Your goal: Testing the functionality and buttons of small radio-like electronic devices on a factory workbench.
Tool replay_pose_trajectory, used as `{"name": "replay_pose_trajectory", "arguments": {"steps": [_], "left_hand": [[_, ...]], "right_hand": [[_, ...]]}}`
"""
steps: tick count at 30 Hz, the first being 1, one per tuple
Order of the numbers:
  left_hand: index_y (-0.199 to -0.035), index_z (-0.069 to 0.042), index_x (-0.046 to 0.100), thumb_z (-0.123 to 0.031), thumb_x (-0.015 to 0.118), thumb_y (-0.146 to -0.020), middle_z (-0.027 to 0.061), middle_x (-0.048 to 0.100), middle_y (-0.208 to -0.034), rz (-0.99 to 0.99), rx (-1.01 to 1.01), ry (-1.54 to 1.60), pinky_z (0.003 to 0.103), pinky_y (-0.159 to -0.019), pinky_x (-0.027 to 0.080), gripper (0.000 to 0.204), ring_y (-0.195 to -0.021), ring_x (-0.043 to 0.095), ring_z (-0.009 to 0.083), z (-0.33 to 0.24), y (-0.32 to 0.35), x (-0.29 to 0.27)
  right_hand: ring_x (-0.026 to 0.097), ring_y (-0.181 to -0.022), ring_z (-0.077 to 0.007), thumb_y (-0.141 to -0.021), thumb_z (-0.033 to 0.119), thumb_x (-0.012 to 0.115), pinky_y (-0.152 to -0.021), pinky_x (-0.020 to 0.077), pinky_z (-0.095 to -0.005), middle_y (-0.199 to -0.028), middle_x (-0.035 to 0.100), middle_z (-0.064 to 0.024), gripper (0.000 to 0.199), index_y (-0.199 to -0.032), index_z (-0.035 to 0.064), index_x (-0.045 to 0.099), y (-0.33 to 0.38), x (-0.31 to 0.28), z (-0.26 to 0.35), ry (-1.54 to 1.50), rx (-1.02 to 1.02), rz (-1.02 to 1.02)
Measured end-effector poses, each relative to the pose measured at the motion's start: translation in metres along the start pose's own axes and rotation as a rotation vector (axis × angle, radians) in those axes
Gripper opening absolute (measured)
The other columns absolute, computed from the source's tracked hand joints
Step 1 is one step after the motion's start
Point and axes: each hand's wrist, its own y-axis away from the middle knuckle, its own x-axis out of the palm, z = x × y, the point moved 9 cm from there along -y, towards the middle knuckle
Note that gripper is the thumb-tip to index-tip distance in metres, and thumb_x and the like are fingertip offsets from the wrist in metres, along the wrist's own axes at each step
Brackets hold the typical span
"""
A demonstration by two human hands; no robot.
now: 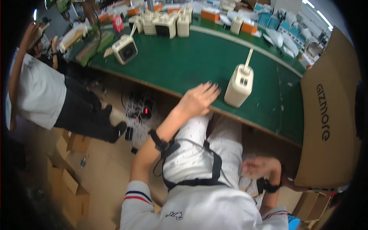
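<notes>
My left hand (198, 99) rests at the near edge of the green-topped table (184, 61), its fingers stretched out and holding nothing. Just right of those fingertips, apart from them, a cream box-shaped device (238, 90) stands upright with dark ports and a strap rising from its top. Low at the right, beside my lap, is my right hand (262, 167); motion smears its fingers, and no held thing can be made out. Farther left on the table, a similar cream device (125, 50) with a dark front panel leans slightly.
Several cream devices (165, 26) stand grouped along the far side. A tall cardboard box (329, 111) rises at the right edge. Cables and a unit with a red display (146, 110) lie below the table. At the left stands another person (40, 90); open cartons (73, 188) sit on the floor.
</notes>
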Motion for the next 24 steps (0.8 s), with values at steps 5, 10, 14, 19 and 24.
{"name": "replay_pose_trajectory", "arguments": {"steps": [5, 10, 14, 19, 24], "left_hand": [[-0.117, -0.002, 0.058, -0.02, 0.075, -0.053, 0.0152, 0.059, -0.12, 0.097, 0.08, -0.009, 0.038, -0.092, 0.049, 0.068, -0.109, 0.057, 0.0313, -0.014, -0.003, 0.0], [-0.116, 0.002, 0.058, -0.034, 0.072, -0.064, 0.0192, 0.06, -0.117, 0.293, 0.173, -0.079, 0.037, -0.091, 0.05, 0.065, -0.106, 0.059, 0.0339, -0.018, -0.012, 0.004], [-0.119, -0.003, 0.059, -0.051, 0.065, -0.075, 0.0173, 0.059, -0.121, 0.651, 0.179, 0.087, 0.036, -0.086, 0.051, 0.066, -0.103, 0.062, 0.0314, 0.004, -0.036, -0.012], [-0.123, -0.01, 0.059, -0.052, 0.062, -0.08, 0.0149, 0.065, -0.111, 1.07, -0.092, 0.197, 0.04, -0.086, 0.051, 0.059, -0.098, 0.064, 0.031, 0.068, -0.097, -0.021], [-0.13, -0.01, 0.051, -0.036, 0.067, -0.082, 0.017, 0.057, -0.124, 0.349, -0.25, 0.764, 0.037, -0.081, 0.051, 0.057, -0.101, 0.061, 0.0277, 0.144, -0.197, -0.006]], "right_hand": [[0.065, -0.073, -0.0248, -0.091, 0.022, 0.056, -0.064, 0.0515, -0.0323, -0.089, 0.066, -0.0133, 0.029, -0.115, 0.0057, 0.058, 0.072, -0.022, 0.171, 0.316, -0.383, -0.338], [0.063, -0.066, -0.0241, -0.081, 0.003, 0.062, -0.06, 0.0503, -0.0311, -0.086, 0.064, -0.0127, 0.019, -0.1, 0.0006, 0.061, 0.13, -0.108, 0.235, 0.519, -0.477, -1.306], [0.062, -0.07, -0.024, -0.084, 0.006, 0.06, -0.06, 0.0485, -0.0325, -0.085, 0.061, -0.0109, 0.025, -0.109, 0.0051, 0.056, 0.134, -0.157, 0.257, 0.653, -0.339, -1.457], [0.063, -0.074, -0.0277, -0.087, 0.02, 0.058, -0.066, 0.0484, -0.036, -0.086, 0.063, -0.0123, 0.031, -0.115, 0.0054, 0.053, 0.123, -0.24, 0.237, 0.614, -0.109, -1.355], [0.06, -0.103, -0.0333, -0.084, 0.047, 0.058, -0.088, 0.0463, -0.0383, -0.111, 0.062, -0.0189, 0.062, -0.13, 0.0061, 0.046, 0.04, -0.3, 0.183, 0.598, 0.295, -0.715]]}}
